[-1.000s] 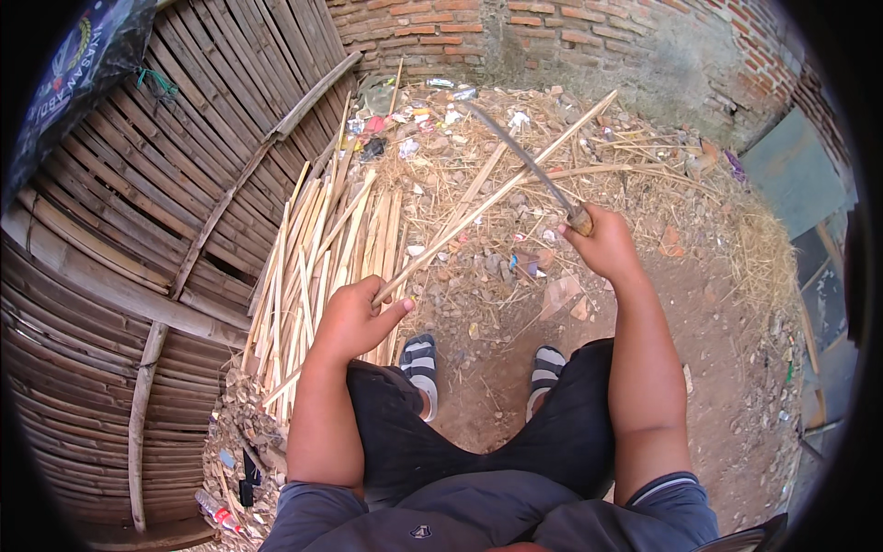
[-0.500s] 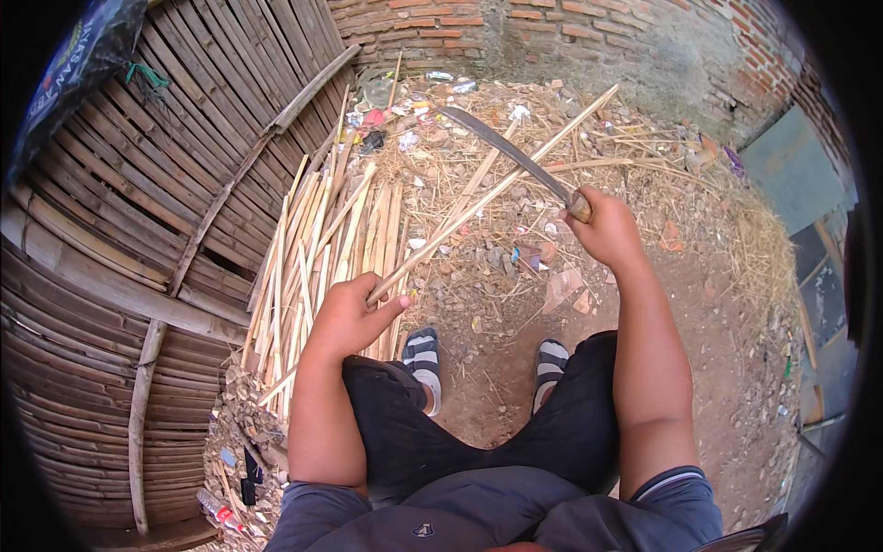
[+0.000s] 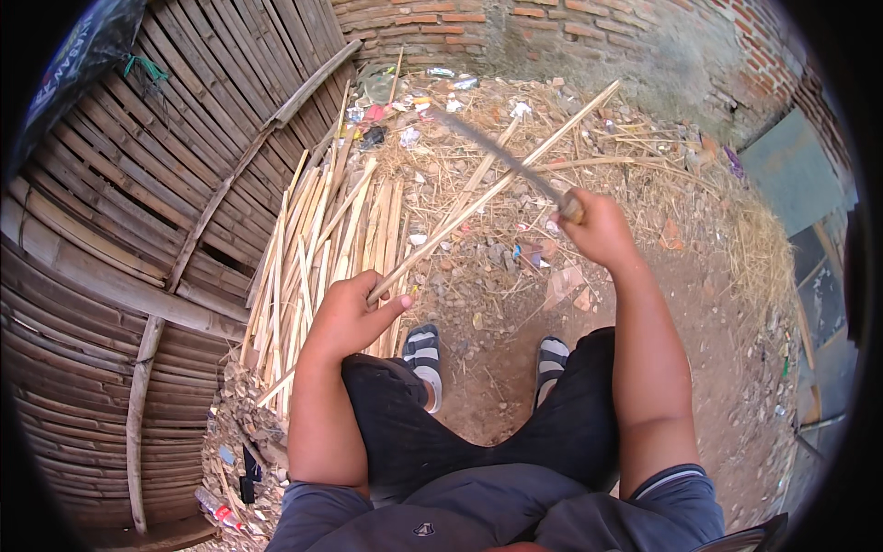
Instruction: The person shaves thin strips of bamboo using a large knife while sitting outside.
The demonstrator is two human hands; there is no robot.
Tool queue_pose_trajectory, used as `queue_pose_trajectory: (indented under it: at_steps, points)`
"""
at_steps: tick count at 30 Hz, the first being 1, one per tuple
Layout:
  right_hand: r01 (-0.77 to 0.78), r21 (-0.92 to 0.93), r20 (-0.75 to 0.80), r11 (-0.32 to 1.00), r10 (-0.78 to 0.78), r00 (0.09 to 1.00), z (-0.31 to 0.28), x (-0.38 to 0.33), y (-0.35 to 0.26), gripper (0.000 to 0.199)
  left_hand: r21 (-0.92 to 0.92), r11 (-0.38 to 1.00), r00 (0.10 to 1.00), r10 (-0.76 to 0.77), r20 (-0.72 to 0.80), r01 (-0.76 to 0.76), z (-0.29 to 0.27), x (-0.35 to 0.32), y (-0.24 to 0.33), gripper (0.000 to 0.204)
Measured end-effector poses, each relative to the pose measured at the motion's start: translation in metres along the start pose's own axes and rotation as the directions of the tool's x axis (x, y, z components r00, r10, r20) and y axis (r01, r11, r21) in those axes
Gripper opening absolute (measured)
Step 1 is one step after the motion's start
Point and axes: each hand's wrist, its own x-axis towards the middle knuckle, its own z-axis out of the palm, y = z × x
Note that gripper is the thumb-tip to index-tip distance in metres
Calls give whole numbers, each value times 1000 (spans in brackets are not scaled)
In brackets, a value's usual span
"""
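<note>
My left hand (image 3: 352, 313) grips the near end of a long pale bamboo stick (image 3: 501, 184) that slants up and right over the ground. In my right hand (image 3: 602, 230) is the handle of a long curved blade (image 3: 497, 156), its metal lying across the stick about midway and pointing up-left. Both forearms come in from below. My two feet in striped sandals (image 3: 425, 354) rest on the dirt below the stick.
A pile of split bamboo strips (image 3: 317, 248) lies left of my feet against a woven bamboo fence (image 3: 138, 212). Dry straw, shavings and litter (image 3: 432, 101) cover the ground before a brick wall (image 3: 552, 28). Grey panels (image 3: 791, 175) lean at right.
My right hand has swung the blade lower and leftward, down onto the stick. The left hand keeps its hold on the stick and has hardly shifted.
</note>
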Motion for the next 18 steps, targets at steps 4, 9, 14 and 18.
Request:
queue_pose_trajectory:
  at_steps: [4, 9, 14, 18]
  points:
    - [-111, -75, -111, 991, 102, 989, -5, 0, 4, 32, -30, 1000, 1000, -7, -4, 7, 2, 2, 0, 35]
    - [314, -64, 38, 947, -312, 949, 20, -25, -30, 22, -82, 997, 1000, 1, -14, -2, 7, 3, 3, 34]
    - [400, -196, 140, 895, -378, 915, 15, -31, -47, 21, -75, 997, 998, 27, -62, -32, 4, 0, 2, 35]
    - [59, -55, -58, 997, -62, 996, -7, -9, -17, 24, -50, 999, 997, 12, -71, -16, -2, 0, 3, 35]
